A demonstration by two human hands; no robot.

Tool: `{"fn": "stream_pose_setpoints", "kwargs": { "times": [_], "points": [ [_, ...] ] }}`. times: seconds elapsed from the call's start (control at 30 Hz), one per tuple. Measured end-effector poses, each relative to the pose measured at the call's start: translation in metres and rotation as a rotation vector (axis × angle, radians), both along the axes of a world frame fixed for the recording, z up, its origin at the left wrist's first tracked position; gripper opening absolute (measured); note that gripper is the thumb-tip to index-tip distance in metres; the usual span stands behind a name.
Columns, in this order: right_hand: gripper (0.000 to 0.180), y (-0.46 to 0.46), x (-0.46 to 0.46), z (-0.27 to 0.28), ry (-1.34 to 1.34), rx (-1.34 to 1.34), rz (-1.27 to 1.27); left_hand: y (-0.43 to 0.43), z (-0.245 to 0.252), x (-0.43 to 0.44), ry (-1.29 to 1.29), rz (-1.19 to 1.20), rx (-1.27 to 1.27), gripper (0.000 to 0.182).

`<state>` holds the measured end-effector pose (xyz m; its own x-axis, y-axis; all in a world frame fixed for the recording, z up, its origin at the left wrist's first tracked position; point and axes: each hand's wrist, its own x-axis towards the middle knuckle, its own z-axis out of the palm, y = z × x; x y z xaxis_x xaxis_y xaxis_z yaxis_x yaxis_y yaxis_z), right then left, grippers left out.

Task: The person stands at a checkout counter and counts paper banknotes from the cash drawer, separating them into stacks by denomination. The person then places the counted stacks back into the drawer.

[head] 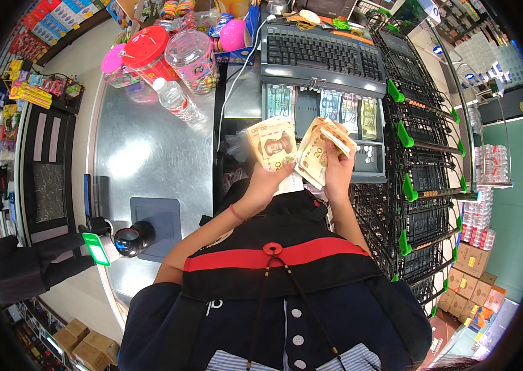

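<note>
My left hand (pixel 266 183) grips a fanned stack of 20-yuan banknotes (pixel 273 141), portrait side up. Its thumb reaches to the lower edge of a second bundle of banknotes (pixel 312 155), which my right hand (pixel 339 169) holds. Some notes in that bundle are folded over near the right fingers. Both hands are above the near side of an open cash drawer (pixel 298 109). Sorted notes of several colours (pixel 331 104) lie in the drawer's compartments, and coins (pixel 367 153) sit in a tray at its right. Below the left-hand stack a white paper edge (pixel 291 184) shows.
A black keyboard (pixel 322 51) tops the cash register. On the steel counter (pixel 127 125) at left stand a water bottle (pixel 178 102), candy tubs (pixel 148 53) and a black scanner (pixel 134 239). Black shopping carts (pixel 428 185) with green parts line the right. A person's dark sleeve (pixel 34 266) is at far left.
</note>
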<state>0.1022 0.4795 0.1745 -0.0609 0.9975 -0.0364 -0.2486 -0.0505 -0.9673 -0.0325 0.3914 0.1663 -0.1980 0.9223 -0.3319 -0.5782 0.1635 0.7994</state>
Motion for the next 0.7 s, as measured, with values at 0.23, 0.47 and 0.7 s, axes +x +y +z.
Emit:
{"fn": "stream_pose_setpoints", "kwargs": {
  "times": [0.23,0.47,0.7],
  "points": [
    [0.033,-0.004,0.007,-0.019,-0.506,0.396,-0.060,0.001,-0.012,-0.001,0.011,-0.054,-0.016,0.034],
    [0.038,-0.007,0.011,-0.023,-0.606,0.509,-0.080,0.000,-0.007,-0.002,-0.052,-0.118,0.009,0.038],
    [0.043,-0.003,0.010,-0.032,-0.421,0.386,-0.085,-0.001,-0.004,0.001,-0.099,-0.056,0.063,0.038]
  ]
}}
